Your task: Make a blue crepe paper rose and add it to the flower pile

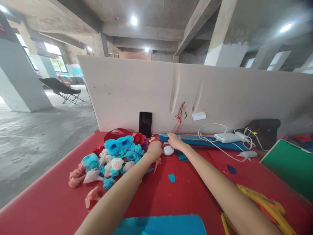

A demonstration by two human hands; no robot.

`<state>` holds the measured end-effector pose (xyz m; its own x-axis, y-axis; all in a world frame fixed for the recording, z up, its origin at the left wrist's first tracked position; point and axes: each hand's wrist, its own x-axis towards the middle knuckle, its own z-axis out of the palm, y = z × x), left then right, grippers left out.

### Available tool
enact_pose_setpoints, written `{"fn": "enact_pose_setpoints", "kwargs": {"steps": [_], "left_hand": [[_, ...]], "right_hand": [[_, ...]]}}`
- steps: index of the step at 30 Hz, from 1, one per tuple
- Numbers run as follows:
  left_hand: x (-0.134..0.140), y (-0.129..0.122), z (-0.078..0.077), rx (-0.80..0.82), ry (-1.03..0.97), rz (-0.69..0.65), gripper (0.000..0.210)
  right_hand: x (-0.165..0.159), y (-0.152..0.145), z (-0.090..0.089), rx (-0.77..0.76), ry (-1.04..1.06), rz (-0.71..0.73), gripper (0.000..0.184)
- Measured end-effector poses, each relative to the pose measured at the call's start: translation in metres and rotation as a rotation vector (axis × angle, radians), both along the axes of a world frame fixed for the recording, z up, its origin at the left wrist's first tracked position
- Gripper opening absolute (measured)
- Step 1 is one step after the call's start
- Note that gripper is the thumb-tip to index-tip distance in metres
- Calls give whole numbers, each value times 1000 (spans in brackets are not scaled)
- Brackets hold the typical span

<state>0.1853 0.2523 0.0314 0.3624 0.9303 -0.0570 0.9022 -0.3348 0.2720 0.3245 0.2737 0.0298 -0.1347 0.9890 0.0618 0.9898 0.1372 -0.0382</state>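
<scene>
My left hand (155, 148) is at the right edge of a pile of crepe-paper flowers (117, 164) in blue, white, pink and red. Its fingers are curled, and whatever they hold is hidden. Close to its right, my right hand (175, 141) reaches over the left end of a long blue sheet (195, 138) with thin rods (193, 137) on it. Its fingers look partly stretched and touch that end; no object shows in them. A small rounded white case (168, 150) lies between the hands. A dark phone (145, 124) leans upright against the white board behind.
A white power bank (224, 137) with looped cables lies at the right, before a dark bag (265, 130). A green board (290, 166) and yellow glue gun (265, 204) are further right. A blue sheet (161, 225) lies at the front of the red table (156, 195).
</scene>
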Motion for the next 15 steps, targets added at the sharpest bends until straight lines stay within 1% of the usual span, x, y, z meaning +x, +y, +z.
{"fn": "enact_pose_setpoints", "kwargs": {"steps": [4,7,15], "left_hand": [[-2,2,2,1,34,-6,27],[-2,3,2,11,56,-21,28],[-3,9,-2,30,90,-58,28]], "right_hand": [[11,13,5,4,-31,47,30],[23,21,7,-31,-54,76,31],[72,31,8,-156,-119,67,30]]}}
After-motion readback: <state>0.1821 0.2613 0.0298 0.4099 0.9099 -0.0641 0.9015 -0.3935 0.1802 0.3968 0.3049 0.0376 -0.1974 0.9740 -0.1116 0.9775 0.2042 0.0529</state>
